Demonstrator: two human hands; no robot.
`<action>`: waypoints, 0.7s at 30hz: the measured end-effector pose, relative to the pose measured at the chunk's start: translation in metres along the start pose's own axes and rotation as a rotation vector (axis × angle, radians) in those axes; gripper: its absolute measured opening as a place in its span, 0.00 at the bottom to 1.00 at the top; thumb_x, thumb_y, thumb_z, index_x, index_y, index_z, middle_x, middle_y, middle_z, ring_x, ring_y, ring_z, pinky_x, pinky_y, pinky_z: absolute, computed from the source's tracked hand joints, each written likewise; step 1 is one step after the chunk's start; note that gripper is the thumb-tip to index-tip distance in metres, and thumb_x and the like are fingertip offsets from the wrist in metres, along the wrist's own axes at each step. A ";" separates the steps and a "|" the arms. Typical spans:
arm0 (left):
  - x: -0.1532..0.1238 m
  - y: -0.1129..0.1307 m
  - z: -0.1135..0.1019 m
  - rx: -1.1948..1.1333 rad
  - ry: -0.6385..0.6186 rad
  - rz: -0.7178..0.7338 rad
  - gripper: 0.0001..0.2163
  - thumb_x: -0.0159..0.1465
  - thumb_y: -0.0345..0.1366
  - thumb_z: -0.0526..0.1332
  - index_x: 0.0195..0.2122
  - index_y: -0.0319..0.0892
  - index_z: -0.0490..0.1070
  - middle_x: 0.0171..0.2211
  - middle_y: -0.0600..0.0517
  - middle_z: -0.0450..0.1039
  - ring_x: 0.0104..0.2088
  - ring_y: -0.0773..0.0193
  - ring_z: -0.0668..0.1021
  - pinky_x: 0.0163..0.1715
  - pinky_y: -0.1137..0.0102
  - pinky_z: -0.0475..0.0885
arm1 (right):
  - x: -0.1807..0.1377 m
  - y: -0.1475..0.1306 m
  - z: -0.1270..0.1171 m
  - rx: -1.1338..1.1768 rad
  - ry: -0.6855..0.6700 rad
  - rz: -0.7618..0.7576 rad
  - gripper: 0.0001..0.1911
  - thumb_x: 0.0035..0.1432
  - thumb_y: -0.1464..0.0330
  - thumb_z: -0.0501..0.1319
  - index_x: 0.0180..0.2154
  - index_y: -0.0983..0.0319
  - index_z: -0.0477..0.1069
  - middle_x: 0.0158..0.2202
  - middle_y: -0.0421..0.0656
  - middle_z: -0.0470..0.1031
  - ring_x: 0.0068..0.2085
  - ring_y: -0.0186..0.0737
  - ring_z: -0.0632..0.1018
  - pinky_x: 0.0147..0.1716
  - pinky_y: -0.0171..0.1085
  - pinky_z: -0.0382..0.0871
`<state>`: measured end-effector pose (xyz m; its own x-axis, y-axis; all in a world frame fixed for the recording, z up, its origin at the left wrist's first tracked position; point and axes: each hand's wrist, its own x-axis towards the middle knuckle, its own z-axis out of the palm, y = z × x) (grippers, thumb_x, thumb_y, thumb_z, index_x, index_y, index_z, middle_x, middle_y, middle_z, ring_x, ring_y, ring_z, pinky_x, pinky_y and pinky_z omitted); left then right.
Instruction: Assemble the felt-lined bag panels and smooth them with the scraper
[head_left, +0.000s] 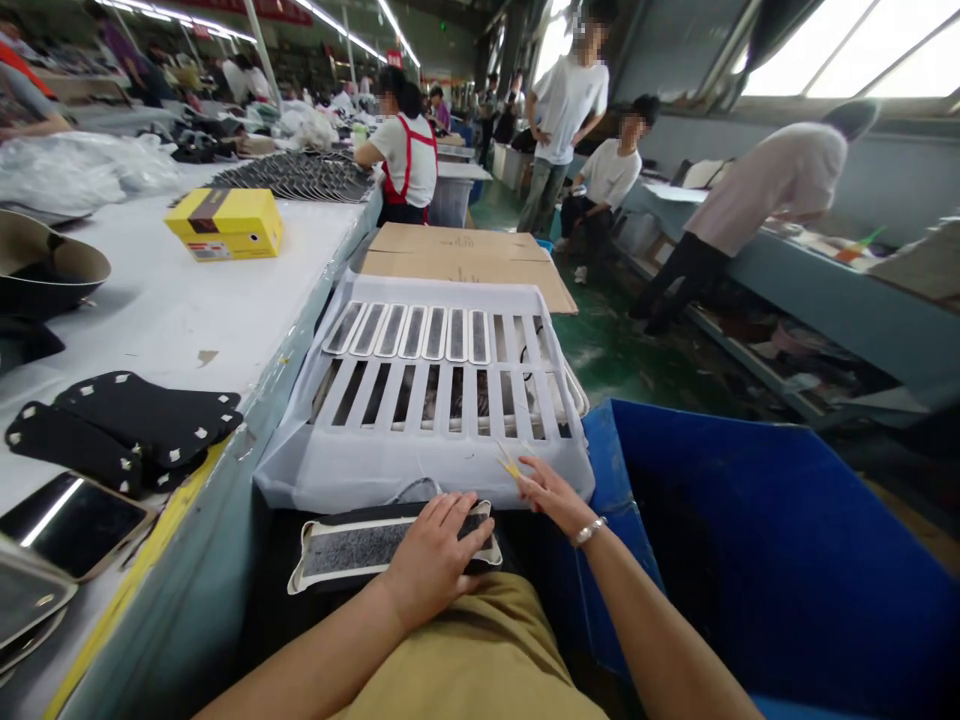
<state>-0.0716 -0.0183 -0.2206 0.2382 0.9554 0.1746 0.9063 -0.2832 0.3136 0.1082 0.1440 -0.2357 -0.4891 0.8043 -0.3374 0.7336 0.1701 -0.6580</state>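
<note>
Grey padded piece (352, 548) under flat left hand (435, 560), right hand (551, 495) pinching yellow snips (510, 465) — white crate (420, 470), worktable (225, 290), crowded factory hall

Behind the slatted crate (427, 400) lies flat cardboard (465, 262); left of it stands the long table (187, 300), right of it the bin (750, 520); before it lies a padded piece (352, 548).

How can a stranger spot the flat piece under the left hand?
Find the white slatted basket in front of the person. Just below its near edge, on the lap, a flat piece lies under the left hand. Unlike the black pieces on the table, it has a grey fuzzy middle and a cream border.
</note>
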 end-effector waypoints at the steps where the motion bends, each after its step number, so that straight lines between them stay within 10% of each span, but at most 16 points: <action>1: 0.000 0.000 0.000 0.000 -0.001 0.009 0.30 0.51 0.48 0.66 0.54 0.47 0.63 0.57 0.38 0.58 0.56 0.47 0.63 0.54 0.52 0.58 | -0.015 -0.004 -0.005 -0.022 -0.017 -0.039 0.22 0.62 0.57 0.44 0.47 0.64 0.66 0.29 0.41 0.75 0.27 0.35 0.74 0.27 0.34 0.66; 5: -0.001 -0.002 -0.001 -0.003 0.018 0.027 0.30 0.50 0.46 0.67 0.54 0.46 0.63 0.57 0.38 0.59 0.55 0.47 0.64 0.54 0.53 0.59 | -0.051 -0.029 -0.012 -0.312 -0.048 -0.093 0.32 0.63 0.54 0.36 0.27 0.64 0.71 0.25 0.47 0.75 0.29 0.41 0.75 0.28 0.36 0.63; 9: -0.003 -0.005 0.001 -0.006 0.051 0.032 0.29 0.50 0.44 0.67 0.53 0.45 0.65 0.56 0.39 0.59 0.54 0.47 0.65 0.53 0.52 0.60 | -0.051 -0.059 -0.001 -0.705 -0.053 -0.048 0.27 0.63 0.56 0.42 0.29 0.63 0.73 0.29 0.50 0.77 0.32 0.46 0.77 0.31 0.38 0.64; 21: 0.000 -0.013 0.001 -0.091 0.102 0.011 0.31 0.50 0.44 0.67 0.53 0.38 0.61 0.54 0.38 0.63 0.53 0.48 0.66 0.53 0.54 0.61 | -0.027 -0.077 0.018 -0.795 0.050 -0.090 0.28 0.65 0.59 0.36 0.31 0.61 0.72 0.31 0.47 0.77 0.35 0.44 0.78 0.34 0.39 0.66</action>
<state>-0.0827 -0.0148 -0.2254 0.2075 0.9400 0.2709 0.8672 -0.3049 0.3937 0.0570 0.0989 -0.1880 -0.5542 0.7897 -0.2631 0.8182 0.5749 0.0021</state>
